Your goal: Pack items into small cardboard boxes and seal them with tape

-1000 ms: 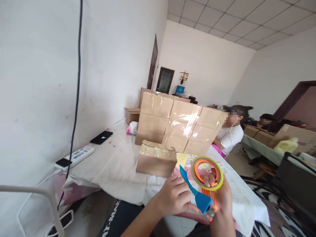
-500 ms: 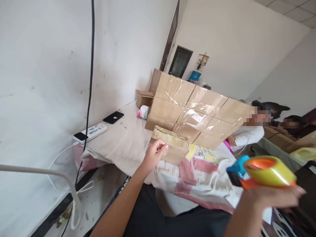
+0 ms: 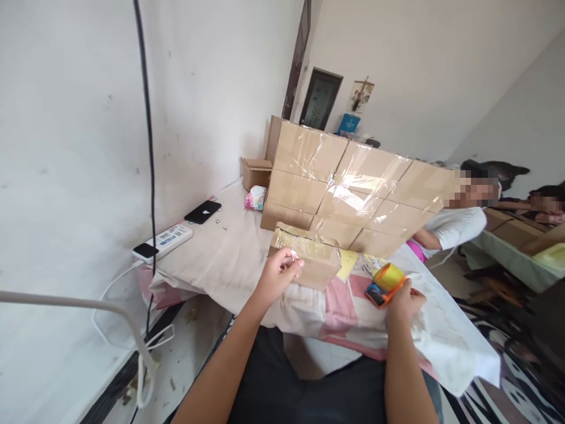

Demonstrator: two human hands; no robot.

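A small taped cardboard box (image 3: 309, 256) lies on the cloth-covered table (image 3: 220, 259) in front of me. My left hand (image 3: 278, 274) is at the box's near left corner, its fingers pinched together on something small and pale that I cannot make out. My right hand (image 3: 404, 301) grips the handle of an orange and blue tape dispenser (image 3: 385, 284) with a yellowish tape roll, which rests on the table to the right of the box.
A stack of taped cardboard boxes (image 3: 353, 188) stands behind the small box. Near the wall lie a power strip (image 3: 170, 237), two phones (image 3: 202, 211) and an open small carton (image 3: 255, 171). Two people (image 3: 454, 227) sit at the right. A black cable (image 3: 148, 129) hangs down the wall.
My right hand has lowered the tape dispenser from mid-air onto the table beside the box. My left hand moved from the dispenser to the small box's corner and stays there.
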